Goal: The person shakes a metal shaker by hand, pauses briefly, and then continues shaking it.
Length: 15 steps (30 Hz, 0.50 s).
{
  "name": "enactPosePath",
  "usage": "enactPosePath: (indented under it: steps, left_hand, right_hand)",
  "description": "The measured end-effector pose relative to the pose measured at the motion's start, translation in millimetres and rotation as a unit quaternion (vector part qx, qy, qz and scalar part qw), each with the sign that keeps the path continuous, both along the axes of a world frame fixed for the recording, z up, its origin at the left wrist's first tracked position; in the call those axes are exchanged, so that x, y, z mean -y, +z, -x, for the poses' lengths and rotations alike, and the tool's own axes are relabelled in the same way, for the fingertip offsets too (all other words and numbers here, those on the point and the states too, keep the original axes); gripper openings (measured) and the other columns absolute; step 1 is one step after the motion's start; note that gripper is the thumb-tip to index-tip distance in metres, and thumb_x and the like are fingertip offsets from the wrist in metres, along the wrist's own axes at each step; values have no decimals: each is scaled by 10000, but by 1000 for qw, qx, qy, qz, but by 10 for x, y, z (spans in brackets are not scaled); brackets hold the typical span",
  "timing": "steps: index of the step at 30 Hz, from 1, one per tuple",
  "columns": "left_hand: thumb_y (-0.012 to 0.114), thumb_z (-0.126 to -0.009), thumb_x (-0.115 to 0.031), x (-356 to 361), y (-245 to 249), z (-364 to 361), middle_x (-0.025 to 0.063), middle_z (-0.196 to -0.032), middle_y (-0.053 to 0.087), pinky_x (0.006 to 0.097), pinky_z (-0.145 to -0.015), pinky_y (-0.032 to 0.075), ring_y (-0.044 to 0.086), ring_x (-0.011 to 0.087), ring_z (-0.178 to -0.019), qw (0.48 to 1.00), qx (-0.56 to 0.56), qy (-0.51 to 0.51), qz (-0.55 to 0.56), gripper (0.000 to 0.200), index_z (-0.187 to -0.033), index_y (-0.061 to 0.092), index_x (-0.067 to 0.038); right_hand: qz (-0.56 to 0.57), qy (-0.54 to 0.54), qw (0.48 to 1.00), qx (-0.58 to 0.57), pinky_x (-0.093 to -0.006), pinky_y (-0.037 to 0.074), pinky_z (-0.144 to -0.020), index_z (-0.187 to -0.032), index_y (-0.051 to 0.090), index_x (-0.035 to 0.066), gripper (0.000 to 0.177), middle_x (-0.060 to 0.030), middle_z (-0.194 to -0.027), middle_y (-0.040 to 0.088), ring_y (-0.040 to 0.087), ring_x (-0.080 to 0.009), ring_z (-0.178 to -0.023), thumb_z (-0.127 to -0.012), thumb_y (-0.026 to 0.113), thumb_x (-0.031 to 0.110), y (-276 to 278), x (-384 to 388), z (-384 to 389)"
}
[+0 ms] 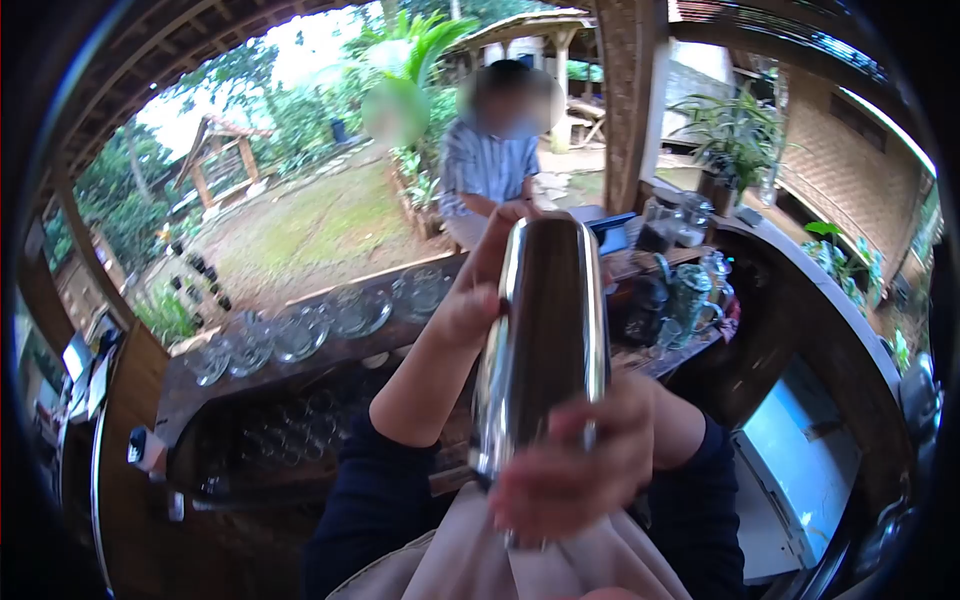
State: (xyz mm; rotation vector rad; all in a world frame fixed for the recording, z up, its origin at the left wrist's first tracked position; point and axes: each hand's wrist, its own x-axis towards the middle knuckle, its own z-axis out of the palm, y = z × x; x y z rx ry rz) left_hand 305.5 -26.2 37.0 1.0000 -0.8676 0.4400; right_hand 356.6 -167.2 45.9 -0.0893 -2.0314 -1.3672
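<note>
A shiny metal cocktail shaker [548,320] is held up close in front of me, tilted, its broad rounded end pointing away. My left hand [480,275] is wrapped round its far left side, with fingers partly hidden behind the metal. Around the near end, my right hand [580,455] is closed on the shaker, its fingers blurred by motion. What the shaker contains cannot be seen.
Several glass cups and saucers [300,335] line the wooden counter [190,375], with more glasses [290,430] on a shelf below. Jars and a glass pitcher [690,295] stand at the right. Beyond the counter is a person in a blue shirt [490,165].
</note>
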Motion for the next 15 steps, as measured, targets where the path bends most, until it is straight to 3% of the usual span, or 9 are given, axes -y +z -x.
enactPosePath:
  steps: [1,2,3,5,7,11,12,14,15]
  left_hand:
    - [597,-849,-372,-229,-159,16,187,-1175,515,452,-896,469,551,311,-1064,994,-96,22,49,543,-1259,381,-88]
    - [521,-891,-370,-790,-482,-286,182,-1143,537,442,-842,500,582,287,-1004,984,-142,83,71,458,-1244,413,-99]
    - [461,-919,-341,-546,-336,35,152,-1124,557,419,-817,511,603,257,-956,944,-250,-52,210,376,-1217,457,-112]
    - [470,-913,-336,-748,-787,-158,136,-1106,570,385,-801,518,611,241,-931,914,-226,72,329,359,-1201,482,-121]
    - [483,-907,-307,-684,-691,167,140,-1147,546,383,-798,525,583,247,-1006,899,-264,80,341,349,-1208,477,-131]
    - [523,-889,-320,46,-380,1001,139,-1171,532,400,-810,528,558,235,-1062,956,-145,152,205,401,-1234,457,-125]
    - [537,-884,-326,159,-407,1118,141,-1161,538,402,-813,529,566,241,-1050,969,-38,209,122,420,-1236,455,-112]
    - [522,-873,-434,86,-428,1296,155,-1107,567,356,-787,534,604,271,-964,956,-112,90,257,510,-1214,470,-58]
    - [514,-868,-469,120,-364,1411,158,-1083,580,342,-763,541,618,274,-927,937,-149,29,313,551,-1204,472,-34]
  right_hand:
    - [48,63,997,-15,-440,491,-784,-1000,624,71,271,-109,-946,636,609,-284,-939,-750,643,176,-60,-134,1]
    - [122,-79,988,-56,-450,491,-778,-987,620,62,314,-87,-898,645,611,-267,-937,-707,680,192,-167,-261,-134]
    - [208,-20,969,-130,-434,491,-778,-992,611,46,369,-99,-928,630,620,-262,-892,-670,720,191,-218,-559,-311]
    - [362,34,834,-416,-399,439,-862,-1027,566,-4,422,-140,-1022,618,581,-320,-986,-683,745,162,-120,-906,-114]
    - [416,54,773,-476,-401,442,-860,-1000,588,14,411,-136,-1029,616,578,-300,-1010,-657,759,160,-86,-764,28]
    - [238,112,961,-81,-354,465,-828,-899,653,145,238,-5,-974,635,619,-197,-951,-667,704,150,28,-132,502]
    - [252,130,955,-84,-354,465,-828,-899,653,145,238,-5,-974,635,619,-197,-951,-667,704,150,-55,-214,610]
    - [86,281,954,-59,-369,462,-827,-874,663,192,202,48,-907,640,629,-167,-936,-679,664,137,-282,-431,812]
    - [149,239,957,-64,-383,456,-827,-871,674,193,215,53,-871,647,629,-173,-935,-663,660,137,-283,-594,798]
